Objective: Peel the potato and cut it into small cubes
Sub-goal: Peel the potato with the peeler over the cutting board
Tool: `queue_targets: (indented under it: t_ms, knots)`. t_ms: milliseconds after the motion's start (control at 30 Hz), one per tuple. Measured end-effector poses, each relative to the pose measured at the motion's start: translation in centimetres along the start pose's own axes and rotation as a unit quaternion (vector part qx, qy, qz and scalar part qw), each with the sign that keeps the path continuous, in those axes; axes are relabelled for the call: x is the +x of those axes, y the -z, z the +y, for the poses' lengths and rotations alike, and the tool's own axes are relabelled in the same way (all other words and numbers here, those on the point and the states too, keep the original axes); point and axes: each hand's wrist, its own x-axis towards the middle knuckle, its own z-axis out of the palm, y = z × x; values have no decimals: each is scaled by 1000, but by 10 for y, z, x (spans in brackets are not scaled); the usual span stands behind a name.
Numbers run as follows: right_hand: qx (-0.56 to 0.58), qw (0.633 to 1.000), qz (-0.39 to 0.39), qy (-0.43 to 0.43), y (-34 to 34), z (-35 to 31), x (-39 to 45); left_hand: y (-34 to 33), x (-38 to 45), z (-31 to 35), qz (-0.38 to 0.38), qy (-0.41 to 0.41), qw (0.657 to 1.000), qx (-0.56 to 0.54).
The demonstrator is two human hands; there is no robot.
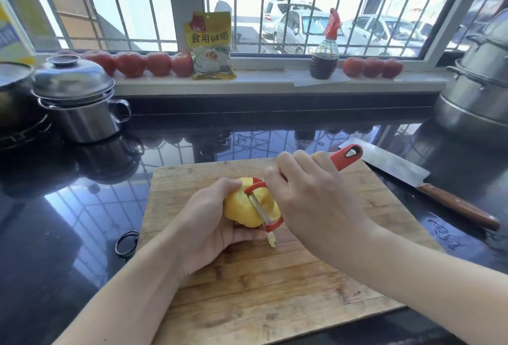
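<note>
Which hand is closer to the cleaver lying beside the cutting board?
Right. The right hand, gripping the peeler, is just left of the cleaver; the left hand is farther left, holding the potato.

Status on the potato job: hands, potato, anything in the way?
Left hand grips potato over board. Right hand holds peeler, blade on flesh. Potato mostly peeled. Cleaver idle right.

Black glossy countertop (82,207) carries a wooden cutting board (247,289) at front centre. Right of board lies a cleaver (406,174) w/ wooden handle. At left stands a steel pot (82,113) w/ lid, at right a big steel steamer (475,89). A black ring (127,243) lies just beside the board's left edge.
</note>
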Motion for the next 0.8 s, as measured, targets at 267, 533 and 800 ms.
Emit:
queue_targets:
  t_ms: [267, 533, 800]
  knots:
    - [-9, 1000, 19, -18, -21, 9, -2, -1, 0, 1, 30, -24, 998, 39]
    - [-82, 988, -100, -83, -32, 42, 5, -2, -3, 3, 38, -14, 998, 38]
    - [-44, 988, -99, -111, -23, 50, -4, 0, -1, 1, 26, -21, 998, 48]
